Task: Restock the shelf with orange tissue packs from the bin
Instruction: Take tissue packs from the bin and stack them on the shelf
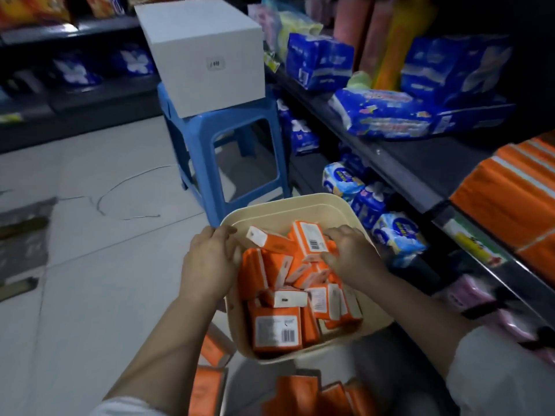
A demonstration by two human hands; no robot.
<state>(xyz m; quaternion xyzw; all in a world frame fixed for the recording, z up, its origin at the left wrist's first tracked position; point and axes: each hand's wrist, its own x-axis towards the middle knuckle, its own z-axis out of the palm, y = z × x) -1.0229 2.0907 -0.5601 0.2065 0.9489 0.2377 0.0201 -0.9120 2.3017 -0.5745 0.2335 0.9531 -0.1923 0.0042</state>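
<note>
A cream bin (303,205) sits in front of me, filled with several orange tissue packs (276,327). My left hand (210,262) grips the bin's left rim, fingers curled over the edge. Inside the bin, my right hand (350,256) holds an upright orange pack (309,240) with a barcode facing me, thumb below and fingers over its right side. On the right, the shelf (420,175) carries stacked orange packs (510,199).
A blue plastic stool (216,139) with a white box (207,55) on it stands behind the bin. Blue tissue packages (390,115) fill the shelves on the right. More orange packs (303,394) lie on the floor below the bin. A white cable (120,187) runs across the tiled floor.
</note>
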